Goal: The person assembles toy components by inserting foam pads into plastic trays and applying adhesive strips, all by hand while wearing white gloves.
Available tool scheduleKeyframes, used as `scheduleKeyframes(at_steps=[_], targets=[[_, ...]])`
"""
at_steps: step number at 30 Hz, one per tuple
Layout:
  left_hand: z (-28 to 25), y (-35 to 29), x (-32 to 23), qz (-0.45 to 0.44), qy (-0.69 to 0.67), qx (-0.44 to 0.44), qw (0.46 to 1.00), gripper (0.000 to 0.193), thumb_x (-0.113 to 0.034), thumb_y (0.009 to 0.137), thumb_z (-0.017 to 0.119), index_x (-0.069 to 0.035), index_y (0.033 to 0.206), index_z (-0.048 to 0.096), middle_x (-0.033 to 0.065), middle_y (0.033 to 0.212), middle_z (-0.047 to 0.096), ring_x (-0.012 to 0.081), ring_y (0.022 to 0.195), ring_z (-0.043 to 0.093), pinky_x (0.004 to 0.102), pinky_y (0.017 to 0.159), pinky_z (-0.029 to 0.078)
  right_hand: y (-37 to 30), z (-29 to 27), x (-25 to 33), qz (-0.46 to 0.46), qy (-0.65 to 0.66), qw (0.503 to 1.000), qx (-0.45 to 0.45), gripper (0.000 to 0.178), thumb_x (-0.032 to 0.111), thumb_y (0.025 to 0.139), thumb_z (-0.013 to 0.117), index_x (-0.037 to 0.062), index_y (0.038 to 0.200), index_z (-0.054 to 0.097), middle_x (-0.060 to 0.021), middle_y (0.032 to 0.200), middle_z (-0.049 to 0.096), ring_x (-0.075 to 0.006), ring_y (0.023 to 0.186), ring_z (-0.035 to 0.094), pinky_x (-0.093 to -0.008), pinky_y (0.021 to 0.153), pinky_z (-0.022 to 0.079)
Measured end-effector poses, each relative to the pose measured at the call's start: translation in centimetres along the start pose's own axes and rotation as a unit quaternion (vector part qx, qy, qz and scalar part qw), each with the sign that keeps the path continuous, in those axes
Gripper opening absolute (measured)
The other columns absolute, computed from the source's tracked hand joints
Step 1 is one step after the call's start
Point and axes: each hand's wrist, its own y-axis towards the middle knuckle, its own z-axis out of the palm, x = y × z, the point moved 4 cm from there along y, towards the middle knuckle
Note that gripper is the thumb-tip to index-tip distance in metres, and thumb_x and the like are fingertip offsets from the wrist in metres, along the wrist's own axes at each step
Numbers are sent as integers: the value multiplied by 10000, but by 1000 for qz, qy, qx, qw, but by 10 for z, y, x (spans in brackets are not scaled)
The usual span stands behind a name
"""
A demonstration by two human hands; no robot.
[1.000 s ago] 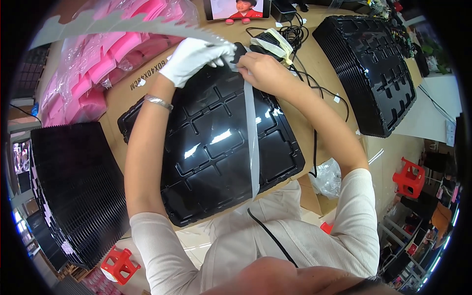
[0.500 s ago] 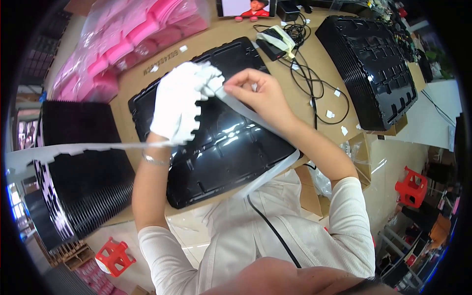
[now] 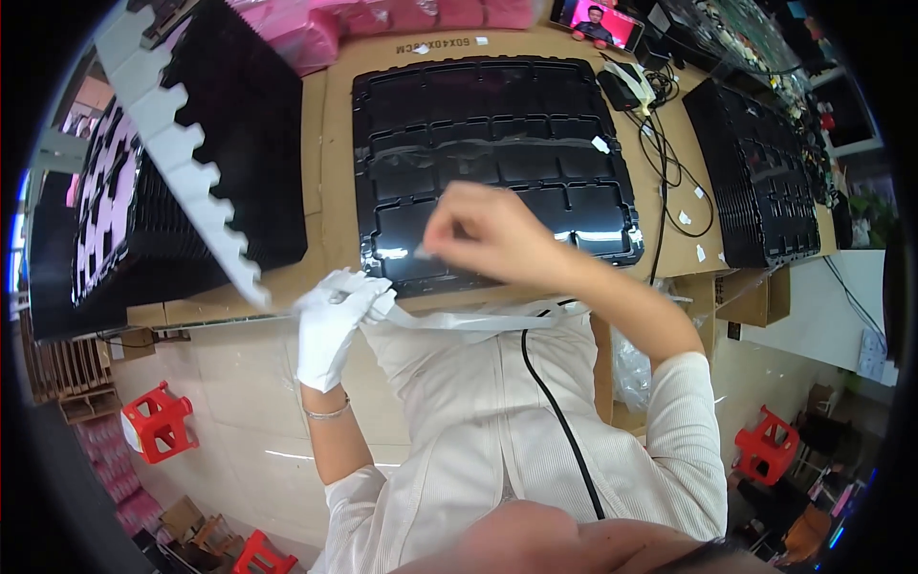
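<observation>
My left hand (image 3: 335, 330), in a white glove, is at the table's front edge, fingers closed on a pale strip (image 3: 459, 322) that runs right along the edge. A pale strip with a notched edge (image 3: 182, 167) stretches up and left from near this hand. My bare right hand (image 3: 492, 230) is held above the near part of a black moulded plastic tray (image 3: 478, 153). Its fingers are pinched together, slightly blurred, with a small white piece (image 3: 421, 253) at the fingertips. A white tag (image 3: 601, 144) lies on the tray's right side.
Tall stacks of black trays stand left (image 3: 244, 143) and right (image 3: 755, 172). Pink items in plastic (image 3: 459, 13) and a lit phone screen (image 3: 598, 21) sit at the back. Black cables (image 3: 669, 163) and white scraps lie right of the tray. Red stools (image 3: 161, 421) stand on the floor.
My left hand has come down from over the tray to the table's front edge. My right hand has come away from it with a small white piece. The view has shifted.
</observation>
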Motion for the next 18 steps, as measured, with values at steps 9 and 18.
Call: scheduleKeyframes(at_steps=[9, 18], targets=[[0, 13, 23, 0, 21, 10, 1000, 182, -68, 869, 661, 37, 1017, 654, 58, 899, 700, 60, 733, 620, 196, 607, 492, 55, 48, -46, 12, -255, 962, 100, 115, 114, 753, 672, 3, 775, 650, -139, 794, 637, -286, 746, 639, -366, 687, 509], [0, 18, 27, 7, 29, 12, 999, 196, -99, 865, 674, 20, 1020, 674, 37, 847, 694, 48, 705, 606, 200, 605, 501, 53, 50, -44, 72, -269, 959, 54, 133, 120, 743, 670, -7, 775, 646, -163, 831, 646, -323, 772, 639, -395, 726, 513]])
